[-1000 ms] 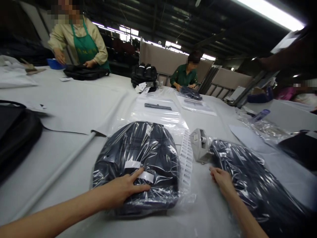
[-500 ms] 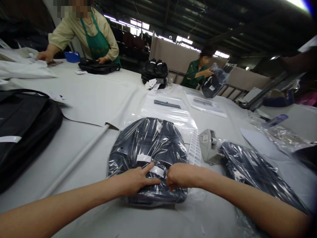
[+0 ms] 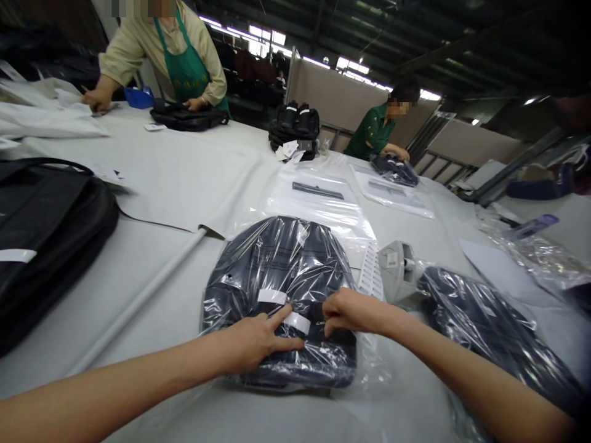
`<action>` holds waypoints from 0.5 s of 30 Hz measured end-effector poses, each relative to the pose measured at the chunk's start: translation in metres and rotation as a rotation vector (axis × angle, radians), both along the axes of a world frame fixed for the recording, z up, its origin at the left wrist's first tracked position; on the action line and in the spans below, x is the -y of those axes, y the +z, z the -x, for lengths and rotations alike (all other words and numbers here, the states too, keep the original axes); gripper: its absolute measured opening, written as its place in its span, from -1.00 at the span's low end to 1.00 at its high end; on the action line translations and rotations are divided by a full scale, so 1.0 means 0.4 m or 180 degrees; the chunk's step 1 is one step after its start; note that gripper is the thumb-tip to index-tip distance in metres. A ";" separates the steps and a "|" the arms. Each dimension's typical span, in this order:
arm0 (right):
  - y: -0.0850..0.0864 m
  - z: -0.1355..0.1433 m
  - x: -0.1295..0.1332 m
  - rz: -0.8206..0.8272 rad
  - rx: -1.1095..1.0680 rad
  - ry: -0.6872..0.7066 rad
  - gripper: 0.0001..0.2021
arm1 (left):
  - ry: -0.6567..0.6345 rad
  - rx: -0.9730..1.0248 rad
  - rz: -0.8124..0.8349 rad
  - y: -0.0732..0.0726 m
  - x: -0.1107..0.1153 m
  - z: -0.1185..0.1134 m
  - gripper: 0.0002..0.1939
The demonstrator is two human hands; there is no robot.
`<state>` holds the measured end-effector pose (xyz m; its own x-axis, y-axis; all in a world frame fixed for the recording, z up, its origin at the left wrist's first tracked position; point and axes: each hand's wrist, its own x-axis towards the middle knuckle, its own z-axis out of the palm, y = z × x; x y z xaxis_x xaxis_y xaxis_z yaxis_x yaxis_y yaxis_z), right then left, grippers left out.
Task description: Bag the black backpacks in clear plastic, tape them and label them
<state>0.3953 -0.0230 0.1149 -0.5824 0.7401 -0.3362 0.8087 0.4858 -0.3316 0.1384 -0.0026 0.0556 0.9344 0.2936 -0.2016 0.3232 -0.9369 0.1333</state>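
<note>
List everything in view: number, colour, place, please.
wrapped bag: one, dark, front centre
wrapped goods: uncounted, dark, right
device: one, grey, right of wrapped bag
label sheet: one, white, beside device
flat bags: uncounted, clear, behind wrapped bag
unwrapped bag: one, black, left edge
bag stack: one, black, far centre
container: one, blue, far left
sheeting: uncounted, white, far left
workers' bags: two, dark, far side
workers: two, green apron, green top, far side
purple item: one, purple, right
loose plastic: uncounted, clear, right
table: uncounted, white, beneath
left hand: one, bare, on wrapped bag
right hand: one, bare, at wrapped bag's right
</note>
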 end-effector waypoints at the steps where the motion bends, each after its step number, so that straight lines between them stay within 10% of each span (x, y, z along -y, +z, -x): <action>1: 0.020 -0.012 0.009 0.0015 -0.0201 -0.0122 -0.80 | 0.0003 -0.0020 0.0017 0.002 0.000 0.000 -0.22; 15: 0.068 0.038 0.052 0.0850 -0.0983 0.0464 -0.81 | -0.0030 -0.0002 0.0053 -0.001 -0.001 -0.001 -0.24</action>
